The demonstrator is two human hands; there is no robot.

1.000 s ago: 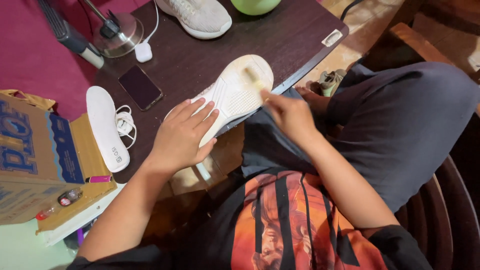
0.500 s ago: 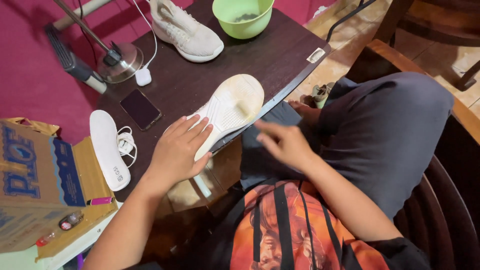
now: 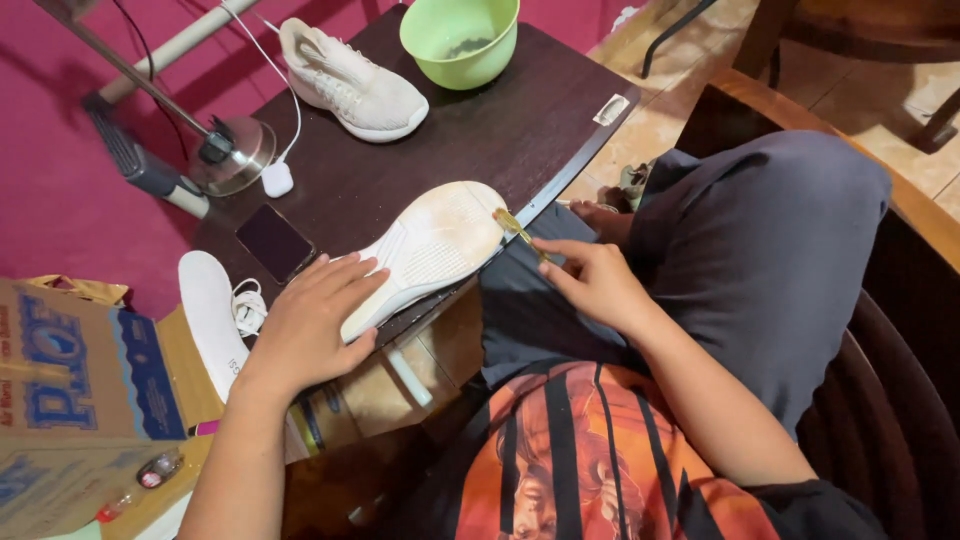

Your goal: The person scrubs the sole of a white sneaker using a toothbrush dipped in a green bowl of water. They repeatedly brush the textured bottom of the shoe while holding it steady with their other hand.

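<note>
A white shoe [image 3: 435, 248] lies sole up at the near edge of the dark wooden table [image 3: 500, 130]. My left hand [image 3: 310, 325] presses flat on its heel end, fingers spread. My right hand [image 3: 590, 280] grips a small yellowish brush [image 3: 518, 230], whose head touches the toe end of the sole. The second white shoe [image 3: 350, 85] stands upright at the far side of the table, beside a green bowl [image 3: 460, 40].
A dark phone [image 3: 274, 242], a white insole [image 3: 210, 320] with a coiled white cable, and a lamp base [image 3: 235, 155] sit on the table's left part. Cardboard boxes [image 3: 70, 400] stand at lower left. My grey-trousered knee [image 3: 760, 230] rises at right.
The view has tilted so the bowl and second shoe show more fully. My right hand has drawn the brush from the middle of the sole back to its toe edge. My left hand stays on the heel.
</note>
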